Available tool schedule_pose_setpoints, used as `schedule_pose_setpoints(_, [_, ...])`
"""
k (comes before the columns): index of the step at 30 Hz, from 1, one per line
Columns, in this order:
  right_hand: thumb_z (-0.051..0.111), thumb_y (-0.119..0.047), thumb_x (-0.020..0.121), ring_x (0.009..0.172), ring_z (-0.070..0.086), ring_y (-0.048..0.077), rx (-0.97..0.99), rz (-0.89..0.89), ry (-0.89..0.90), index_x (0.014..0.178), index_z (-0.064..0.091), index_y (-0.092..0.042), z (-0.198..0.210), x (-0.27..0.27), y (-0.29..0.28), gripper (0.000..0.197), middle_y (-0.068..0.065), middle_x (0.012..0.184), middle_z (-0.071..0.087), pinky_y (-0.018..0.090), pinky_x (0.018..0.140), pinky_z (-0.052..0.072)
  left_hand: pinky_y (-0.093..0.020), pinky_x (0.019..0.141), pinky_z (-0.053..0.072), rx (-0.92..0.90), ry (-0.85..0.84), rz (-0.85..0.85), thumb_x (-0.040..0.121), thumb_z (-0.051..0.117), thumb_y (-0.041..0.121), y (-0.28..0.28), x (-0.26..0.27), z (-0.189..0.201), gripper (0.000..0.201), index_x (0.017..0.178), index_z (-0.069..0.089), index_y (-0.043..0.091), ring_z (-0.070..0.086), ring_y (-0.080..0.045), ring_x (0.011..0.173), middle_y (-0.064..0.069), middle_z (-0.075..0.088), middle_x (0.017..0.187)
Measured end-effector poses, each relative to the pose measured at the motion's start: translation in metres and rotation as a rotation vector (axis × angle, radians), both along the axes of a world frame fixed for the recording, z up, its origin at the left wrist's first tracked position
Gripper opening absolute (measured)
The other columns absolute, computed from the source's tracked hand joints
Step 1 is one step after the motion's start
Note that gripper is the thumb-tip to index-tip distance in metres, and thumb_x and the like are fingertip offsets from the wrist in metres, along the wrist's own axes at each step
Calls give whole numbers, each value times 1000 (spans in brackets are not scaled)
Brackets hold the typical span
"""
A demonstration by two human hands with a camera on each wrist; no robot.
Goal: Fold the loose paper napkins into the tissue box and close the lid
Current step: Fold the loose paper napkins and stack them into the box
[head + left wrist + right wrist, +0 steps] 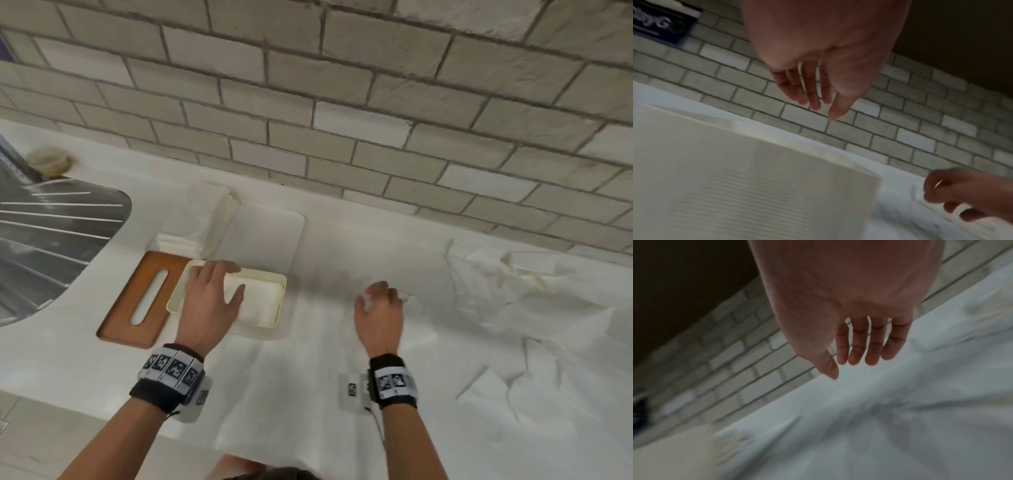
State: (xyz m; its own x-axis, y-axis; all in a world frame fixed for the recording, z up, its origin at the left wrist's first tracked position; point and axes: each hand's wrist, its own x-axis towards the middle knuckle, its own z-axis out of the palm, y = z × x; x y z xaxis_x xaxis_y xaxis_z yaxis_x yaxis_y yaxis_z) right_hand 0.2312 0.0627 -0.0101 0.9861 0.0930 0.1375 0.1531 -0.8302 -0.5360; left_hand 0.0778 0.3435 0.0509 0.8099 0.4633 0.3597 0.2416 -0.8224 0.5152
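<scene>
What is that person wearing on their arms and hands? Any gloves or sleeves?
No gloves and no sleeves show: both forearms are bare. The left hand and right hand each have a black wristband wrapped in a white strip of black-and-white square code markers. A small pale device sits by each wrist, and a thin cable hangs from the right one.

Legible text: none. Black-and-white square marker codes on both wristbands (171, 370) in the head view, without readable characters. Dark sign (661, 24) on the brick wall in the left wrist view, white lettering too blurred to decipher.
</scene>
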Motion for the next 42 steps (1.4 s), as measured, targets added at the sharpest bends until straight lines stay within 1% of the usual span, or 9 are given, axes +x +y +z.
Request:
schedule_pose_setpoints(3, [74, -34, 89, 116, 57, 43, -219, -79, 205, 134, 56, -24, -15, 34, -76, 49, 13, 132, 57, 50, 91, 52, -23, 82, 36, -66, -44, -195, 89, 81, 8, -48, 8, 4, 22, 106, 68, 16, 55, -18, 97, 4, 67, 103])
schedule_pose_setpoints(6, [76, -41, 91, 128, 50, 42, -226, -5, 391, 149, 46, -28, -23, 48, -121, 67, 10, 144, 54, 51, 103, 47, -29, 85, 47, -111, 16, -399, 93, 78, 12, -96, 23, -8, 16, 104, 68, 19, 58, -15, 96, 9, 65, 100])
schedule_pose_setpoints(11, [76, -30, 98, 101, 71, 17, 178, 131, 212, 119, 64, -31, -20, 26, -138, 25, -9, 108, 76, 33, 85, 52, -25, 88, 47, -301, 220, -575, 99, 70, 34, -161, 54, -41, 19, 114, 59, 34, 52, 4, 104, 22, 61, 108])
schedule_pose_setpoints(15, [74, -33, 102, 87, 72, 20, 528, 192, 209, 103, 73, -27, 21, -1, -137, 6, -4, 92, 76, 43, 78, 55, -9, 107, 35, -517, 243, -562, 90, 78, 57, -198, 72, -36, 70, 147, 40, 40, 42, 8, 131, 26, 46, 144])
schedule_pose_setpoints(17, [72, -28, 104, 97, 75, 23, 665, 231, 210, 106, 78, -24, 44, -9, -136, 8, 0, 101, 79, 45, 85, 57, -9, 108, 37, -629, 172, -562, 86, 85, 52, -210, 81, -22, 77, 148, 42, 40, 48, 5, 136, 28, 52, 146])
schedule_pose_setpoints(23, [71, -11, 103, 95, 74, 19, 991, 85, 57, 111, 79, -15, 74, -2, -131, 12, -2, 104, 80, 31, 85, 57, -39, 96, 58, -813, -23, -434, 97, 79, 26, -228, 95, -2, 11, 104, 71, 22, 75, -13, 104, 8, 78, 103])
schedule_pose_setpoints(28, [79, 3, 93, 94, 75, 22, 1056, 112, 63, 96, 69, -5, 76, 5, -119, 14, 8, 97, 77, 29, 86, 58, -52, 95, 60, -1042, -4, -468, 104, 68, 25, -231, 105, 6, 20, 121, 72, 14, 76, -28, 108, -6, 79, 114])
schedule_pose_setpoints(36, [85, -2, 90, 106, 67, 24, 759, 258, -199, 99, 74, -23, 68, -3, -111, 25, -3, 105, 72, 36, 92, 53, -67, 102, 49, -1199, -100, -350, 112, 53, 25, -226, 107, 5, 26, 123, 72, 10, 67, -51, 112, -22, 75, 116])
schedule_pose_setpoints(42, [80, 6, 92, 107, 65, 30, 789, 218, -205, 101, 78, -16, 56, 2, -100, 23, 3, 114, 59, 53, 87, 57, -60, 108, 47, -1489, -34, -293, 109, 53, 46, -222, 109, 16, 47, 130, 69, 6, 65, -43, 122, -31, 67, 129])
